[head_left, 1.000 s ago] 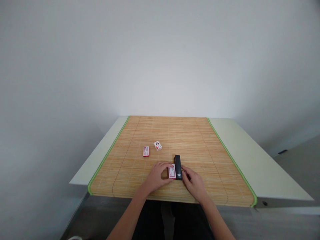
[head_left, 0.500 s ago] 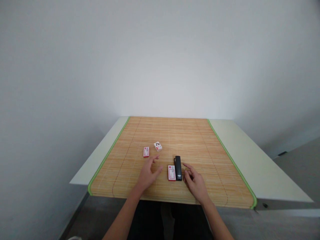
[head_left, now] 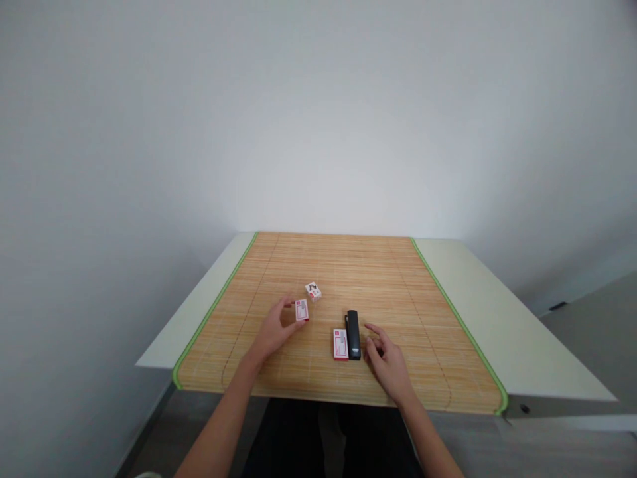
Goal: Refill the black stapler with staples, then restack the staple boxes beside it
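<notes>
My left hand [head_left: 273,330] has its thumb and fingers around the sides of a small red-and-white box [head_left: 301,310]. Just behind that box, a second small box [head_left: 313,291] with a dark picture on its top lies turned at an angle. A black stapler [head_left: 353,335] lies lengthwise nearer to me, and another red-and-white box [head_left: 340,344] sits against its left side. To the right of the stapler rests my right hand [head_left: 389,365], index finger stretched out and the others loosely bent, holding nothing. The print on the boxes is too small to read.
A bamboo mat [head_left: 398,292] with green edging covers the middle of a white table [head_left: 497,318]. The mat's front edge hangs level with the table's front, close to my legs. A plain white wall [head_left: 338,133] stands behind the table.
My left hand has moved left and taken hold of the red-and-white box, which has shifted right and slightly towards me. My right hand stays beside the stapler.
</notes>
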The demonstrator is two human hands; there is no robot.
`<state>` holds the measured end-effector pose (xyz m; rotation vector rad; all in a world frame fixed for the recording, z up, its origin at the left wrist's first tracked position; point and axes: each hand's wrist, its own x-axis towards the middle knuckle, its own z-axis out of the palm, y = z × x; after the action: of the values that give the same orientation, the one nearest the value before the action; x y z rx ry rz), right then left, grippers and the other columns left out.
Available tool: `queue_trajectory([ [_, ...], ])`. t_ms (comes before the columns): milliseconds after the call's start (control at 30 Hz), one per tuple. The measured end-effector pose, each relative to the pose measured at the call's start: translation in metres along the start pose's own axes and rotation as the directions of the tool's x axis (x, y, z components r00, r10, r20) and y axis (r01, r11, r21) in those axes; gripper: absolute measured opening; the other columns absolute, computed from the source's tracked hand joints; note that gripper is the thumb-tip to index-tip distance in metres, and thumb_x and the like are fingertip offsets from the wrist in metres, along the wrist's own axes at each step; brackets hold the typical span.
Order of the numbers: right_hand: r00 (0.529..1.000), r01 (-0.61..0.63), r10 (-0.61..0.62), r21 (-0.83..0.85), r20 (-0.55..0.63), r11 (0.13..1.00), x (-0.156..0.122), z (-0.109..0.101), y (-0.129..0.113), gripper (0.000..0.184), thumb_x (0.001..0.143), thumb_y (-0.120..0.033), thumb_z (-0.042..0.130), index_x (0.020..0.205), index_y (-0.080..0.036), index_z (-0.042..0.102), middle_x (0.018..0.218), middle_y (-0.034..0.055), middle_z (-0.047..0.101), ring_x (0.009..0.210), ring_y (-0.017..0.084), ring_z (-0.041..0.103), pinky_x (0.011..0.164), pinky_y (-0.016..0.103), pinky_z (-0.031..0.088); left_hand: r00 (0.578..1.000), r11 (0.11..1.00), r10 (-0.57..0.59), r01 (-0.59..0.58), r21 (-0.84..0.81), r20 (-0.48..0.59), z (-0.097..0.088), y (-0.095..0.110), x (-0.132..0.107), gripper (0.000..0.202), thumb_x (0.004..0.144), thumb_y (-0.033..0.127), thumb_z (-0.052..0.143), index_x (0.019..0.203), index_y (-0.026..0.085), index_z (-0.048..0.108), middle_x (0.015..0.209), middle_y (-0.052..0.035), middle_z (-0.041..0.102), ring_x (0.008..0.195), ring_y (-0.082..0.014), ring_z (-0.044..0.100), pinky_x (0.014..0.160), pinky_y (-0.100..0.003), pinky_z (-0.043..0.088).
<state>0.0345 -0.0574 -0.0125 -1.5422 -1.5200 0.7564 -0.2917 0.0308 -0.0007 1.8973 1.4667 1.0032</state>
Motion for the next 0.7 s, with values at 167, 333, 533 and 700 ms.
queue_trajectory([
  [167,1.0,-0.011,0.011,0.005,0.018,1.0,0.0,-0.001,-0.002,0.054,0.101,-0.056,0.045,0.14,-0.021,0.058,0.061,-0.0018,0.064,0.056,0.019,0.059,0.058,0.029,0.046,0.975,0.988,0.141,-0.127,-0.089,0.171,0.035,0.053,-0.022,0.073,0.083,0.043,0.08,0.148,0.032,0.05,0.147,-0.0079,0.055,0.137,-0.0289,0.051,0.12,-0.05,0.038],
  [333,0.998,0.026,-0.025,-0.015,0.058,1.0,0.0,-0.001,-0.001,0.052,0.101,-0.055,0.046,0.138,-0.022,0.06,0.065,-0.0018,0.065,0.059,0.019,0.061,0.063,0.031,0.049,0.952,0.978,0.167,-0.128,-0.163,0.258,0.052,0.065,-0.031,0.067,0.081,0.041,0.082,0.142,0.033,0.057,0.141,-0.0073,0.059,0.136,-0.0294,0.051,0.119,-0.05,0.04],
  [533,0.987,0.075,-0.067,-0.054,0.145,0.996,-0.001,0.0,0.001,0.063,0.092,-0.053,0.062,0.148,-0.025,0.052,0.068,-0.0043,0.064,0.059,0.017,0.06,0.059,0.029,0.046,0.954,0.977,0.136,-0.084,-0.196,0.267,0.059,0.059,-0.04,0.079,0.076,0.046,0.087,0.145,0.033,0.052,0.144,-0.0074,0.059,0.133,-0.0301,0.055,0.117,-0.05,0.042],
  [700,0.976,0.104,-0.087,-0.079,0.202,0.991,0.0,0.0,0.005,0.082,0.083,-0.05,0.074,0.155,-0.026,0.043,0.072,-0.0048,0.067,0.061,0.017,0.061,0.06,0.028,0.047,0.956,0.977,0.143,-0.097,-0.188,0.255,0.065,0.059,-0.043,0.079,0.074,0.049,0.088,0.143,0.033,0.055,0.143,-0.0069,0.061,0.131,-0.0309,0.057,0.115,-0.05,0.043],
])
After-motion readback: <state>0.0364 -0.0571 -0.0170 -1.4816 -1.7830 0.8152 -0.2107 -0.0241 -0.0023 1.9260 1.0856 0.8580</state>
